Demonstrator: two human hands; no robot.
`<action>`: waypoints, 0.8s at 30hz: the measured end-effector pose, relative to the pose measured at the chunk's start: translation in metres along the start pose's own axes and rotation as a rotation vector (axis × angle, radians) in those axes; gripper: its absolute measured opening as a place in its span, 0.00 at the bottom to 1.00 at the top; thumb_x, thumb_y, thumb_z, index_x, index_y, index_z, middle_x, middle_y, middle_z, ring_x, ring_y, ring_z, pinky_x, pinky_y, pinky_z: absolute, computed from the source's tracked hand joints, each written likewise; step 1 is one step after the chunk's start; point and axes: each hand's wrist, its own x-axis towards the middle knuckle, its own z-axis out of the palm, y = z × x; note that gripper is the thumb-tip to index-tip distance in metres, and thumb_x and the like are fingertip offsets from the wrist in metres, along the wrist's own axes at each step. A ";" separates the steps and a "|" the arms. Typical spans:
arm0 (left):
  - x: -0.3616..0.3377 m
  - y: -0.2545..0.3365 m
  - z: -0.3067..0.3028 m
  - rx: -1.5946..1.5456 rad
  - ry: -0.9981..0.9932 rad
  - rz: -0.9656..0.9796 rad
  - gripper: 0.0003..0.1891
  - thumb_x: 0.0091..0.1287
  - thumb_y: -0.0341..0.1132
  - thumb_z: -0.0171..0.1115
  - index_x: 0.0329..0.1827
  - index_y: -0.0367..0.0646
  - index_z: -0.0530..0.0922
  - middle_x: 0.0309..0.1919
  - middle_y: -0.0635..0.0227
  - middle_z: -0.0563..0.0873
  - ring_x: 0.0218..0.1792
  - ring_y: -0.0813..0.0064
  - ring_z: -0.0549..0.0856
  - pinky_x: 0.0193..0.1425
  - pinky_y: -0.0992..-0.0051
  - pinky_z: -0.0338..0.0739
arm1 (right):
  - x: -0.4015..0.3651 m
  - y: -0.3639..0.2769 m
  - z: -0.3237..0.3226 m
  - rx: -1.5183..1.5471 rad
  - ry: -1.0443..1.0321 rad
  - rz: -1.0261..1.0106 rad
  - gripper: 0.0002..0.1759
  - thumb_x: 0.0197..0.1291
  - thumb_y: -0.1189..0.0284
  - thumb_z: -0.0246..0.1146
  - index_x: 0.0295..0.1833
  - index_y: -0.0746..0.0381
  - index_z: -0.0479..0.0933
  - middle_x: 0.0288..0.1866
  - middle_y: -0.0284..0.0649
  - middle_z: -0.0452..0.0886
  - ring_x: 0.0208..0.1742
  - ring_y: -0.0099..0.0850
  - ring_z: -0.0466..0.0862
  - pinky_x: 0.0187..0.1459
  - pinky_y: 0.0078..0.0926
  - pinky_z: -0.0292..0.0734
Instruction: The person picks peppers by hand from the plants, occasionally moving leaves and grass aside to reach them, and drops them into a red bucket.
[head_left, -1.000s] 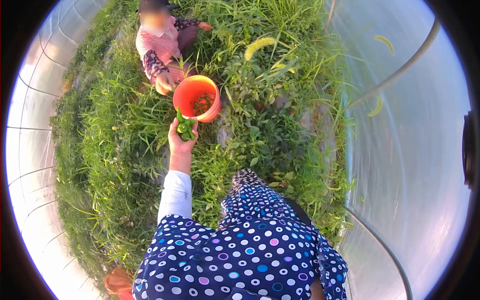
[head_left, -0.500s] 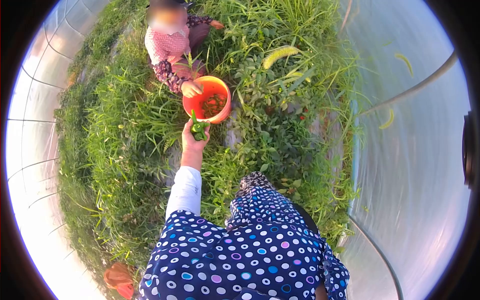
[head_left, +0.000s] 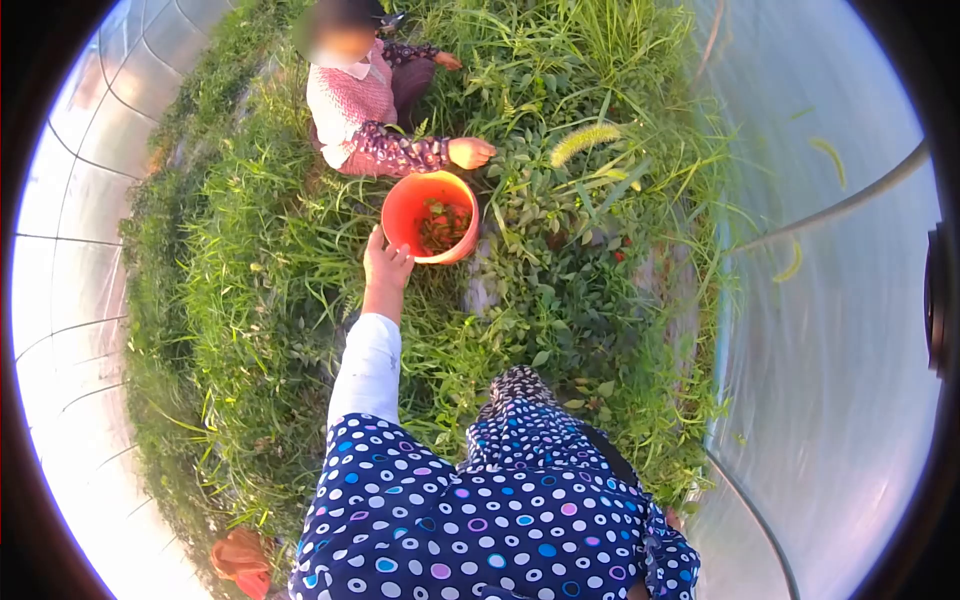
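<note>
My left hand [head_left: 387, 262] reaches forward with its fingers apart and nothing in them, fingertips right at the near rim of an orange-red bucket [head_left: 403, 208]. Green and some reddish peppers [head_left: 443, 226] lie in the bottom of the bucket. My right hand does not show; the polka-dot clothing fills the lower part of the view. Beyond the bucket a co-worker in a pink vest [head_left: 345, 105] crouches, one hand [head_left: 470, 152] stretched over the leafy plants [head_left: 530, 190] at the bucket's far right.
Dense grass and weeds [head_left: 250, 250] grow to the left. The clear plastic greenhouse wall [head_left: 830, 330] with its curved rib [head_left: 850, 205] runs along the right. An orange-brown cloth-like thing [head_left: 240, 560] lies at the lower left. A bristly grass head [head_left: 585, 143] stands out ahead.
The green peppers in my left hand have been let go, and its fingers have opened by the bucket. The co-worker's hand has moved from the bucket rightward to the plants.
</note>
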 end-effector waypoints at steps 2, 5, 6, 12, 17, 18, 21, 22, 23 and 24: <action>-0.021 -0.025 -0.013 0.090 -0.036 -0.038 0.43 0.63 0.53 0.57 0.74 0.47 0.43 0.72 0.50 0.50 0.64 0.53 0.69 0.45 0.68 0.71 | 0.018 0.001 -0.006 0.032 -0.055 -0.075 0.08 0.60 0.72 0.51 0.40 0.63 0.74 0.30 0.35 0.77 0.23 0.24 0.75 0.16 0.24 0.70; -0.058 -0.067 -0.036 0.131 0.036 -0.121 0.37 0.65 0.47 0.57 0.72 0.44 0.50 0.69 0.49 0.57 0.55 0.56 0.77 0.36 0.73 0.72 | -0.044 -0.094 0.045 -0.008 0.035 -0.059 0.12 0.58 0.75 0.51 0.46 0.64 0.75 0.35 0.38 0.79 0.25 0.25 0.79 0.15 0.24 0.71; -0.070 -0.080 -0.046 0.180 0.039 -0.180 0.36 0.66 0.46 0.56 0.72 0.43 0.52 0.68 0.48 0.59 0.52 0.56 0.79 0.34 0.73 0.72 | -0.037 -0.097 0.035 -0.082 0.004 -0.117 0.14 0.56 0.75 0.56 0.49 0.66 0.74 0.41 0.40 0.79 0.36 0.29 0.78 0.32 0.29 0.73; -0.119 -0.126 -0.078 0.349 0.110 -0.285 0.30 0.67 0.44 0.53 0.69 0.41 0.57 0.64 0.48 0.67 0.46 0.60 0.82 0.29 0.75 0.71 | -0.044 -0.182 -0.006 -1.039 0.249 -0.837 0.35 0.42 0.74 0.67 0.61 0.63 0.67 0.61 0.51 0.69 0.63 0.47 0.68 0.64 0.40 0.63; -0.151 -0.147 -0.085 0.425 -0.001 -0.219 0.25 0.63 0.46 0.58 0.59 0.42 0.67 0.52 0.58 0.78 0.41 0.67 0.83 0.31 0.71 0.68 | -0.022 -0.237 -0.090 -1.342 0.709 -0.860 0.32 0.45 0.72 0.65 0.60 0.56 0.68 0.64 0.46 0.67 0.65 0.45 0.66 0.62 0.44 0.64; -0.157 -0.155 -0.091 0.405 0.011 -0.215 0.24 0.63 0.46 0.57 0.59 0.43 0.68 0.50 0.58 0.79 0.41 0.67 0.83 0.30 0.73 0.69 | -0.030 -0.248 -0.091 -1.350 0.717 -0.845 0.32 0.45 0.72 0.65 0.60 0.56 0.68 0.64 0.46 0.67 0.65 0.45 0.66 0.62 0.44 0.64; -0.190 -0.173 -0.097 0.494 -0.015 -0.230 0.27 0.66 0.45 0.53 0.65 0.40 0.64 0.59 0.54 0.75 0.47 0.66 0.82 0.32 0.75 0.72 | -0.050 -0.262 -0.113 -1.443 0.752 -0.388 0.32 0.46 0.67 0.65 0.61 0.50 0.67 0.66 0.40 0.66 0.65 0.43 0.67 0.61 0.51 0.64; -0.206 -0.180 -0.100 0.453 -0.003 -0.234 0.26 0.66 0.44 0.53 0.64 0.40 0.65 0.57 0.54 0.76 0.47 0.67 0.83 0.30 0.77 0.72 | -0.041 -0.257 -0.129 -1.452 0.721 -0.235 0.32 0.47 0.65 0.64 0.62 0.48 0.67 0.65 0.38 0.66 0.64 0.42 0.68 0.60 0.54 0.64; -0.217 -0.189 -0.108 0.460 -0.002 -0.248 0.26 0.66 0.44 0.53 0.64 0.40 0.65 0.57 0.54 0.76 0.47 0.67 0.83 0.30 0.77 0.72 | -0.032 -0.250 -0.144 -1.457 0.684 -0.084 0.33 0.48 0.63 0.63 0.63 0.46 0.66 0.65 0.36 0.67 0.64 0.41 0.70 0.59 0.56 0.64; -0.228 -0.195 -0.116 0.467 -0.012 -0.272 0.26 0.66 0.44 0.53 0.64 0.40 0.65 0.57 0.54 0.76 0.46 0.67 0.83 0.30 0.77 0.72 | -0.025 -0.240 -0.160 -1.482 0.657 -0.040 0.32 0.49 0.61 0.63 0.63 0.47 0.67 0.64 0.39 0.69 0.63 0.39 0.71 0.58 0.58 0.65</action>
